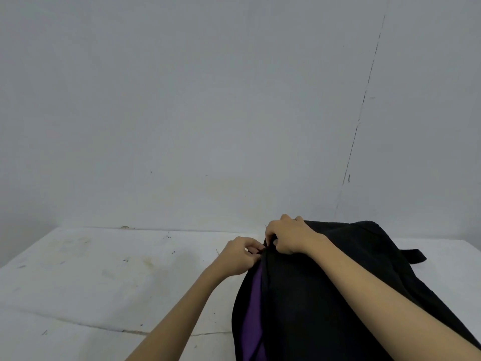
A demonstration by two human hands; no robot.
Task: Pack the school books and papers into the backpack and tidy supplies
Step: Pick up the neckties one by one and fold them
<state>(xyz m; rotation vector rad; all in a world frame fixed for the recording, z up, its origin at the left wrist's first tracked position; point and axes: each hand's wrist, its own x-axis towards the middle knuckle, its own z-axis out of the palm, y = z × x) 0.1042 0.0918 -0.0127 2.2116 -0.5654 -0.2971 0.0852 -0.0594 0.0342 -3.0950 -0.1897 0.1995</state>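
On the table (104, 282), both hands pinch the black backpack (325, 295), purple lining (253, 308) showing.

Head-worn view, forward and slightly down over the table (104, 277), close above the backpack (312, 295).

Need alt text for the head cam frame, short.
Two hands work at the top edge of a black backpack on a white table: the left hand pinches something small there, the right hand grips the fabric. Purple lining shows along the open side.
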